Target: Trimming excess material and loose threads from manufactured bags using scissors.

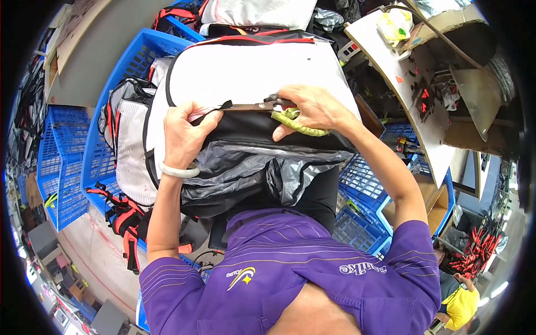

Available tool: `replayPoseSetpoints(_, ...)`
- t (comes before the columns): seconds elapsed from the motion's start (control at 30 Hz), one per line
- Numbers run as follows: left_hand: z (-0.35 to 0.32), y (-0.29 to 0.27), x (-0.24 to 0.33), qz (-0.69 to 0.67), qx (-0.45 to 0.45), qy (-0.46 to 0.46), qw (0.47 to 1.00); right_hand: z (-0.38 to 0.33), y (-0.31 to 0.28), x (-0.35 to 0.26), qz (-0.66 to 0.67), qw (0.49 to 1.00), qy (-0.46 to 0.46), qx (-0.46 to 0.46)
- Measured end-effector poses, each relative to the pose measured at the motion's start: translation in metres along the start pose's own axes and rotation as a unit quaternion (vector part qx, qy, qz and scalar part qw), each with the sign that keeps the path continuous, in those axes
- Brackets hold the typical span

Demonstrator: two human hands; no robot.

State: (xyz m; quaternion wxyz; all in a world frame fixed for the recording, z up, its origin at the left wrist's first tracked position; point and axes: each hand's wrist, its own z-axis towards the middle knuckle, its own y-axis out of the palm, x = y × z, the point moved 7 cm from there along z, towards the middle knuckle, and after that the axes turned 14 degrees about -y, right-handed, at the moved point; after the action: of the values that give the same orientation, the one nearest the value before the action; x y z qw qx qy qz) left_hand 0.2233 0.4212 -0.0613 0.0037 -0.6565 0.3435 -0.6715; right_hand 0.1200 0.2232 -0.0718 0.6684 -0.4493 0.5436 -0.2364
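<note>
Across my lap and the blue crate lies a sewn bag piece with a white panel [240, 70], black edging and a crumpled silver lining [237, 167]. My right hand [315, 106] grips a pair of scissors [245, 107], whose handle is wrapped in yellow-green tape. The blades point left over the black fabric [245, 128]. At their tips, my left hand [187, 131], with a pale bangle on the wrist, pinches a bit of black fabric edge [225, 105] between thumb and fingers. Whether the blades are parted on the fabric is too small to tell.
A large blue crate [94, 131] holds more bag pieces on the left. Black-and-red straps [129, 226] hang over its near side. To the right stand a worn table [385, 70] and more blue crates [357, 226]. Another person in yellow [462, 301] is at the lower right.
</note>
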Motion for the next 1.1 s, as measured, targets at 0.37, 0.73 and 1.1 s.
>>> replayPoseSetpoints(0.37, 0.001, -0.003, -0.005, -0.001, -0.022, -0.037, 0.999, -0.002, 0.001, 0.0, 0.011, 1.0, 0.024, 0.018)
replayPoseSetpoints(0.73, -0.005, -0.006, 0.01, -0.017, -0.036, 0.021, 0.999, -0.003, 0.0, -0.003, 0.0, 0.996, -0.026, 0.09)
replayPoseSetpoints(1.1, -0.016, -0.006, 0.009, -0.04, 0.044, 0.116, 0.991, 0.014, 0.006, 0.003, -0.002, 0.993, -0.083, 0.088)
